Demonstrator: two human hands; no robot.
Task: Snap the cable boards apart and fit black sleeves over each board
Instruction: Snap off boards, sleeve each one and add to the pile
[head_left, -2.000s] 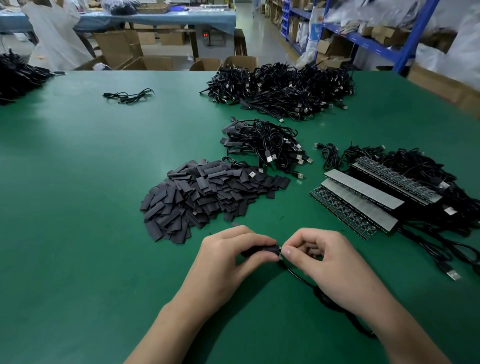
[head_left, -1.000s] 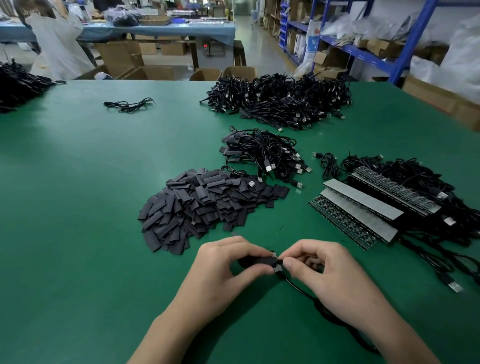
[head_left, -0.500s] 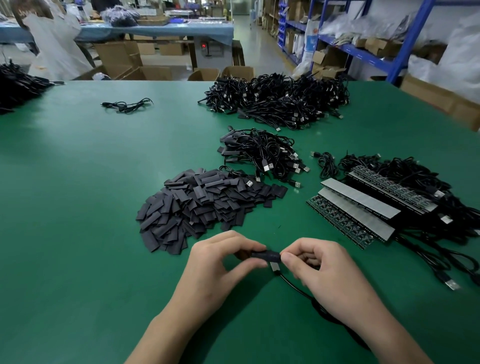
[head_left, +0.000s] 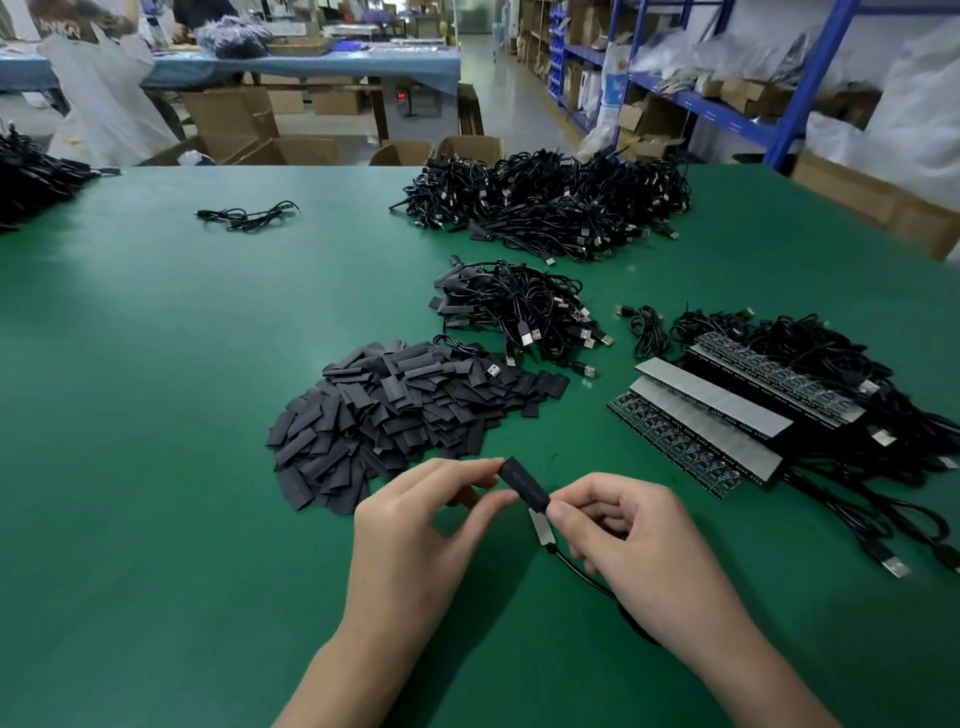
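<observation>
My left hand (head_left: 415, 525) pinches the far end of a black sleeve (head_left: 523, 481) between thumb and fingers. A small cable board (head_left: 540, 526) sticks out of the sleeve's near end, its grey underside showing. My right hand (head_left: 628, 540) pinches that board end where its black cable (head_left: 592, 577) leaves and runs under my wrist. A heap of loose black sleeves (head_left: 395, 415) lies just beyond my left hand. To the right lie joined strips of cable boards (head_left: 711, 421) with their cables attached.
A pile of sleeved cables (head_left: 519, 306) sits behind the sleeve heap, and a bigger cable pile (head_left: 550, 202) lies farther back. One loose cable (head_left: 249, 214) lies far left. Cardboard boxes and blue shelving stand beyond the green table (head_left: 156, 415).
Both hands have lifted and tilted the sleeve so it points up and away. More of the board's grey end now shows below the sleeve.
</observation>
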